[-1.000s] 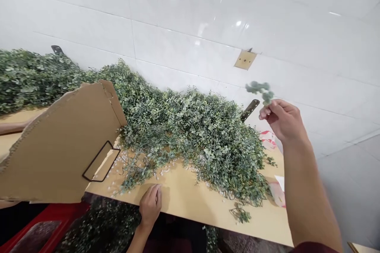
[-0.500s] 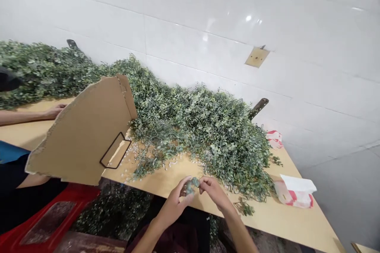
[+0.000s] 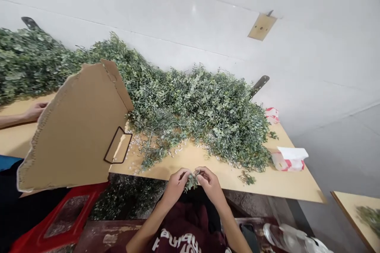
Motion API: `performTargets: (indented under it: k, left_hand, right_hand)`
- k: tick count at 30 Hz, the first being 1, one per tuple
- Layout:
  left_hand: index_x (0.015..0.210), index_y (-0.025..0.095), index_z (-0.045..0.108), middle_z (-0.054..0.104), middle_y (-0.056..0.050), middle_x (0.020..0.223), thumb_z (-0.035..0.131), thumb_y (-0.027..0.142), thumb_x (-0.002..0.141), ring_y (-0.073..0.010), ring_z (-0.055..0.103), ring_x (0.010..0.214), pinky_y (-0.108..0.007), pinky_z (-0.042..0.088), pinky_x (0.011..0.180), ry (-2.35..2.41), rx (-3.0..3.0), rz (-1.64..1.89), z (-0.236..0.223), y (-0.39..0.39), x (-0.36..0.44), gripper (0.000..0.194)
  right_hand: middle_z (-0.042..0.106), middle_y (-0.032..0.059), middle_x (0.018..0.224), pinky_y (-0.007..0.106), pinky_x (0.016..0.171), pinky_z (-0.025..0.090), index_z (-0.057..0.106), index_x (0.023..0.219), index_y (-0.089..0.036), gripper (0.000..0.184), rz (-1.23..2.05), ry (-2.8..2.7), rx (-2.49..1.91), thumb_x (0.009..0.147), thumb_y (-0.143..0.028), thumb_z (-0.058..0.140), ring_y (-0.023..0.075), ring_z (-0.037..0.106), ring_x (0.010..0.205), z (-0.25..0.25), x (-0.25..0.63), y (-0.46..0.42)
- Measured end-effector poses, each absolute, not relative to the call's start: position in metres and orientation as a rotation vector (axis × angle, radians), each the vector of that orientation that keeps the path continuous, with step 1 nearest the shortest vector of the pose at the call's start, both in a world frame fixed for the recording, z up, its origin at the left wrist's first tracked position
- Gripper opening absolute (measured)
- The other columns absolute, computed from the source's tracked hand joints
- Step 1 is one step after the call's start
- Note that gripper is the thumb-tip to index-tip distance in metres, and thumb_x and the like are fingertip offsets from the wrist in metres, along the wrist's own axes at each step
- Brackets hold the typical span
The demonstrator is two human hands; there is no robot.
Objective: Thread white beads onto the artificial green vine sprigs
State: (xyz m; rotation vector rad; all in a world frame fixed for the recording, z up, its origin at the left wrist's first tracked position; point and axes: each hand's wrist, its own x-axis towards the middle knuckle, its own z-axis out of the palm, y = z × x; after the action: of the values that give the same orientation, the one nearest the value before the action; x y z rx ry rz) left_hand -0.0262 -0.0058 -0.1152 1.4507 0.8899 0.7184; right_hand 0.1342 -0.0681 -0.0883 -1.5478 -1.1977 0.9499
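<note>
A small sprig of artificial green leaves [image 3: 191,182] hangs between my two hands at the table's front edge. My left hand [image 3: 178,182] pinches it from the left, thumb and fingers together. From the other side, the closed fingertips of my right hand [image 3: 208,180] grip its upper end. Beyond them a big heap of artificial greenery [image 3: 204,106] lies along the wall. A loose sprig [image 3: 247,178] rests on the table right of my hands. Small white bits [image 3: 178,149] are scattered at the heap's front.
An upright cardboard sheet [image 3: 80,126] with a black wire frame [image 3: 118,146] stands at left; a co-worker's hand [image 3: 37,111] is beyond it. A red-and-white packet [image 3: 289,159] lies at right on the wooden table [image 3: 297,185]. A red stool [image 3: 67,213] is below left, a phone [image 3: 249,235] below right.
My hands have drawn closer together around the sprig, which now hangs lower with its leaves spread. The head view has tilted down, bringing the bench, phone and plastic items into sight.
</note>
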Motion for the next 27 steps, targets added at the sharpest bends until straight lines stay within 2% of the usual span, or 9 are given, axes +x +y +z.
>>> performTargets:
  k: [4,8,11,14,18,21,23,25,27]
  left_hand:
    - [0.098,0.017,0.064,0.068,-0.005,0.095,0.047,0.047,0.092,-0.0191,0.062,0.087,-0.026,0.048,0.078,0.917,1.465,0.725,-0.119,-0.008,-0.031,0.035]
    - [0.114,0.018,0.062,0.066,-0.003,0.087,0.047,0.046,0.091,-0.0171,0.059,0.078,-0.026,0.047,0.073,0.747,1.554,0.493,-0.117,-0.005,-0.040,0.039]
    - [0.102,0.017,0.067,0.065,-0.002,0.081,0.051,0.042,0.088,-0.0158,0.055,0.073,-0.024,0.044,0.069,0.596,1.636,0.288,-0.115,-0.002,-0.044,0.033]
    - [0.087,0.016,0.065,0.062,-0.001,0.077,0.051,0.041,0.088,-0.0151,0.053,0.073,-0.023,0.042,0.069,0.585,1.682,0.233,-0.117,0.002,-0.043,0.028]
    - [0.082,0.016,0.060,0.058,0.000,0.075,0.049,0.043,0.088,-0.0144,0.051,0.070,-0.023,0.041,0.067,0.715,1.629,0.342,-0.124,0.008,-0.036,0.029]
    - [0.089,0.017,0.057,0.055,0.001,0.074,0.051,0.044,0.087,-0.0133,0.050,0.066,-0.023,0.042,0.065,0.807,1.514,0.446,-0.129,0.011,-0.032,0.028]
    - [0.094,0.017,0.056,0.054,0.002,0.073,0.053,0.044,0.086,-0.0134,0.051,0.066,-0.023,0.043,0.065,0.830,1.483,0.464,-0.129,0.011,-0.031,0.029]
    - [0.095,0.017,0.058,0.057,0.001,0.076,0.053,0.044,0.086,-0.0143,0.053,0.070,-0.023,0.044,0.068,0.818,1.524,0.445,-0.128,0.007,-0.032,0.029]
    - [0.096,0.017,0.060,0.059,0.000,0.078,0.052,0.044,0.087,-0.0149,0.054,0.073,-0.024,0.044,0.069,0.825,1.578,0.446,-0.125,0.001,-0.033,0.029]
  right_hand:
    - [0.063,0.0034,0.080,0.027,0.067,0.047,0.065,0.094,-0.020,0.024,0.989,-1.071,-1.592,0.087,-0.043,0.060,0.0185,0.058,0.071,-0.096,0.118,-0.081]
    - [0.063,0.0038,0.079,0.029,0.066,0.045,0.065,0.093,-0.020,0.021,0.949,-0.950,-1.594,0.088,-0.038,0.057,0.0199,0.056,0.069,-0.109,0.109,-0.097]
    - [0.064,0.0038,0.080,0.029,0.067,0.045,0.065,0.087,-0.020,0.015,0.883,-0.937,-1.641,0.087,-0.027,0.052,0.0204,0.057,0.072,-0.116,0.108,-0.105]
    - [0.064,0.0018,0.075,0.028,0.067,0.044,0.065,0.084,-0.020,0.019,0.854,-0.933,-1.698,0.083,-0.016,0.046,0.0185,0.057,0.069,-0.118,0.110,-0.111]
    - [0.062,-0.0009,0.069,0.026,0.063,0.044,0.064,0.088,-0.020,0.023,1.083,-1.076,-1.666,0.083,-0.013,0.043,0.0148,0.057,0.062,-0.117,0.113,-0.115]
    - [0.066,0.0000,0.075,0.025,0.063,0.044,0.062,0.103,-0.019,0.024,1.380,-1.179,-1.523,0.083,-0.015,0.049,0.0140,0.058,0.064,-0.117,0.114,-0.112]
    - [0.066,0.0012,0.080,0.026,0.066,0.044,0.060,0.110,-0.019,0.025,1.420,-1.195,-1.442,0.086,-0.023,0.054,0.0147,0.058,0.068,-0.119,0.116,-0.107]
    - [0.063,0.0017,0.081,0.027,0.068,0.042,0.062,0.105,-0.018,0.023,1.352,-1.173,-1.407,0.089,-0.034,0.056,0.0153,0.055,0.071,-0.121,0.118,-0.099]
    - [0.058,0.0007,0.075,0.027,0.066,0.040,0.063,0.091,-0.017,0.028,1.309,-1.132,-1.388,0.089,-0.044,0.057,0.0151,0.051,0.068,-0.123,0.122,-0.089]
